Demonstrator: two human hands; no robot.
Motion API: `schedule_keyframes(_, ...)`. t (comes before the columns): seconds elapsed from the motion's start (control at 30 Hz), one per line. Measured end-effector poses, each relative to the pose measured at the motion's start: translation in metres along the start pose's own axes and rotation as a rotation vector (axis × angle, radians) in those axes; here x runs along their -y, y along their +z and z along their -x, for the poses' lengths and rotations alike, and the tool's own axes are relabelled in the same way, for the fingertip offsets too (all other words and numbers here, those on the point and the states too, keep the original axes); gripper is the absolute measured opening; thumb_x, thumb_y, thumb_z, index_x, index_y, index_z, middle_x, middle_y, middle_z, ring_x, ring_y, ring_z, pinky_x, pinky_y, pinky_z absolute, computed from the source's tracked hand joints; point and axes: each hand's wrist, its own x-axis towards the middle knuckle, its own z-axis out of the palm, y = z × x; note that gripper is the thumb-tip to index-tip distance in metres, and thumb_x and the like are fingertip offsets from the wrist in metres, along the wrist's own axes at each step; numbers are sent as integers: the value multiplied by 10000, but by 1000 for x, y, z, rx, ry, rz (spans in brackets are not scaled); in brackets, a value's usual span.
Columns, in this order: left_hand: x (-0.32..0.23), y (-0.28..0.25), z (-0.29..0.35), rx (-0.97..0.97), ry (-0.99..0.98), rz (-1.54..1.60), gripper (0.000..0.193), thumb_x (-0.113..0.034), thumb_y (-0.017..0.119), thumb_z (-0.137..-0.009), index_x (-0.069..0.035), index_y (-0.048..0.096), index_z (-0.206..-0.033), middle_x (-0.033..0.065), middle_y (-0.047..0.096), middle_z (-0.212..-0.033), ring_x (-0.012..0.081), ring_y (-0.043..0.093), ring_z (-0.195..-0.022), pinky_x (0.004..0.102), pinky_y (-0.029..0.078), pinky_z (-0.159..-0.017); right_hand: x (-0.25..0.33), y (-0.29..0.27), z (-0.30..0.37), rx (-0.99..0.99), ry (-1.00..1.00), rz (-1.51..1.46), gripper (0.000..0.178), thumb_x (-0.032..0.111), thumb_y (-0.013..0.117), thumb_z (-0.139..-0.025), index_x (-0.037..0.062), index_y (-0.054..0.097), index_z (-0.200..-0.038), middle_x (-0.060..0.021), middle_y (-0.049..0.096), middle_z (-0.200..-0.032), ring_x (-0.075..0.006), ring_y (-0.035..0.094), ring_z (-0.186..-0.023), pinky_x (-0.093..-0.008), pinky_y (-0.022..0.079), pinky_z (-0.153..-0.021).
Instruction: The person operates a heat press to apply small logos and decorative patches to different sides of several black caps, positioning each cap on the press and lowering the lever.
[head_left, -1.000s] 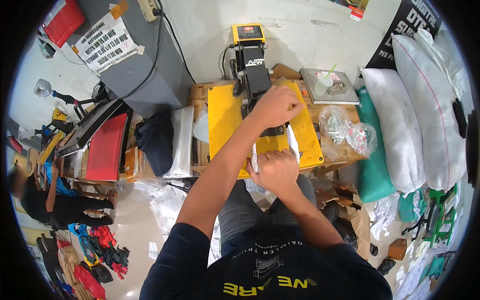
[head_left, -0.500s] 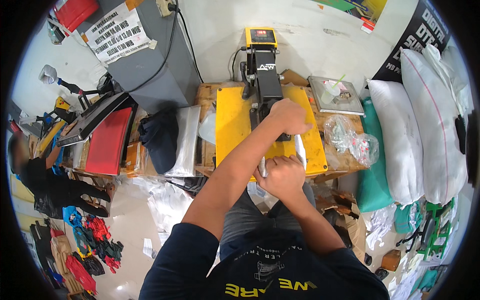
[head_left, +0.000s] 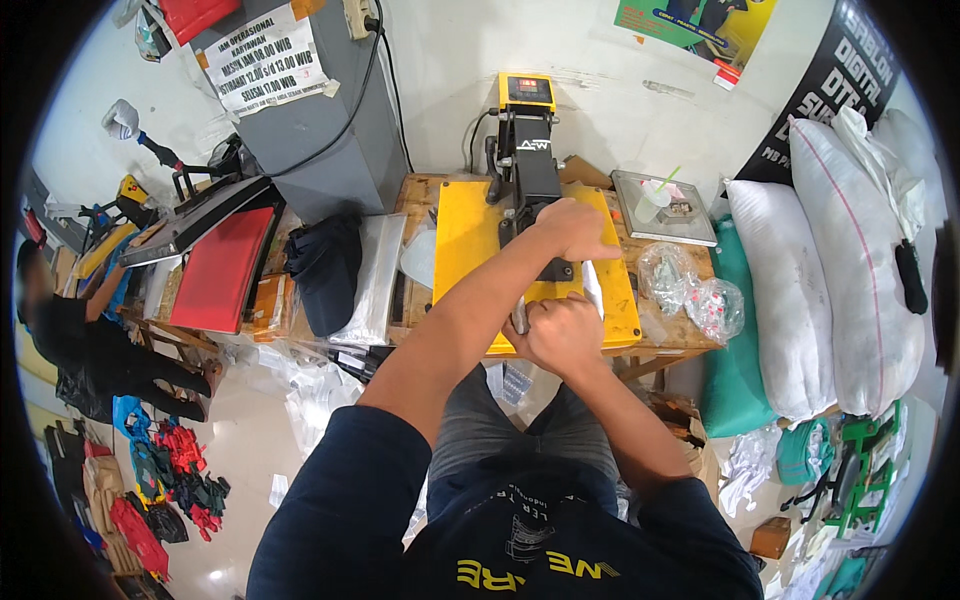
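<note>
A heat press with a black arm (head_left: 535, 170) and a wide yellow plate (head_left: 465, 235) stands on the wooden table in front of me. My left hand (head_left: 575, 230) is closed over the press's upper arm; its fingertips are hidden, while the thumb points toward the right. Nearer to me, my right hand (head_left: 562, 332) wraps round the press's lever handle, whose grey end (head_left: 520, 317) sticks out at its left. Something white (head_left: 592, 285), cloth or paper, shows between my hands above the yellow plate.
Left of the press lie a dark cap (head_left: 325, 270) and clear plastic sleeves (head_left: 372, 290). On its right are a metal tray (head_left: 655, 225) with a plastic cup and crumpled plastic bags (head_left: 690, 290). Stuffed sacks (head_left: 785, 300) stand farther right. Another person (head_left: 105, 350) works at far left.
My view has tilted and shifted slightly, so the press and wall sit a little lower in the picture. Both hands keep their places on the press.
</note>
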Motion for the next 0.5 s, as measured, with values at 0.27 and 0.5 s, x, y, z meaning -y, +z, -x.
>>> schedule_keyframes(0.27, 19, 17, -27, -189, 187, 84, 935, -858, 574, -1026, 14, 909, -1060, 301, 861, -1128, 467, 835, -1126, 581, 653, -1012, 3, -15, -10, 142, 39, 31, 450, 500, 939, -884, 111, 795, -707, -125, 729, -632, -347, 762, -601, -465, 623, -668)
schedule_keyframes(0.5, 28, -60, -67, 390, 190, 618, 662, -674, 671, -1106, -57, 890, -1206, 156, 853, -1009, 262, 790, -871, 481, 637, -781, -5, -71, -66, -47, -2, 168, 420, 533, 909, -862, 129, 831, -781, -131, 749, -669, -374, 772, -602, -497, 621, -569)
